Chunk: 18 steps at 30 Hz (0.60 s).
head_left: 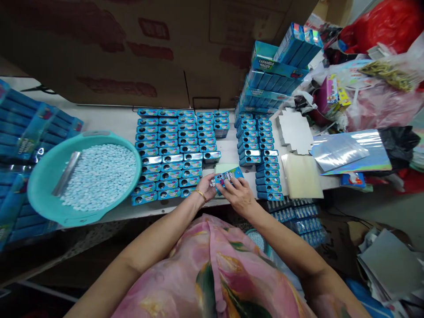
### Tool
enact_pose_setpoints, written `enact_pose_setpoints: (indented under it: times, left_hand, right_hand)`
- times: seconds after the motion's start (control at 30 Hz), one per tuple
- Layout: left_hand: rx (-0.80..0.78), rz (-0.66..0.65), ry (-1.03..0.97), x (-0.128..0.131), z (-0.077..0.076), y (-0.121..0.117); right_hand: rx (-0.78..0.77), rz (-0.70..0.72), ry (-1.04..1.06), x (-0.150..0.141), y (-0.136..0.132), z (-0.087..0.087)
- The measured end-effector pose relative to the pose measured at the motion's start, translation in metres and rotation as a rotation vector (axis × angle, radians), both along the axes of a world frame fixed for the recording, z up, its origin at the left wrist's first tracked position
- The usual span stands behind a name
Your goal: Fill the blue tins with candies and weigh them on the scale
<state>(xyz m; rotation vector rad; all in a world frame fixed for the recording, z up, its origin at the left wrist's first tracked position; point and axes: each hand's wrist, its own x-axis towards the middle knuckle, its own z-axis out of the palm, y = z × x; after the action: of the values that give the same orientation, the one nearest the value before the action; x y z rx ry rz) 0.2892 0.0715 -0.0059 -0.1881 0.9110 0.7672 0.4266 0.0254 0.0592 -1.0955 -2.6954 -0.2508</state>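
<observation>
A blue printed candy box [233,173] lies tilted in my right hand [241,196], whose fingers are wrapped over its near side. At the box's left end is my left hand [206,186], cupped and closed around a few pale candies [213,182] that touch the box. The exact grip of the left fingertips is partly hidden. Under the box is a pale green pad [220,168] on the white table. Rows of upright blue boxes [168,170] with dark round openings stand left of my hands, and more boxes [269,172] stand to the right.
A turquoise basin [39,194] of pale blue candies [102,176] with a metal scoop [67,173] stands at left. Stacked display cartons [261,99] rise at back right, near white card blanks [294,132] and clear film sheets [303,176]. A large cardboard box [109,53] backs the table.
</observation>
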Motion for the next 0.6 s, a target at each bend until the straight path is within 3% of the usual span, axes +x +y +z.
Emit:
enact_pose_setpoints:
  times: [0.17, 0.47, 0.6]
  left_hand:
    - [0.001, -0.021, 0.000, 0.005, -0.002, 0.000]
    - [-0.034, -0.066, -0.048, 0.015, -0.007, -0.001]
    - [-0.028, -0.023, -0.058, 0.013, -0.005, 0.002]
  right_hand:
    - [0.022, -0.012, -0.003, 0.002, -0.005, -0.001]
    - [-0.074, 0.085, -0.055, 0.000, -0.002, -0.001]
    - [-0.059, -0.019, 0.041, 0.007, 0.001, -0.007]
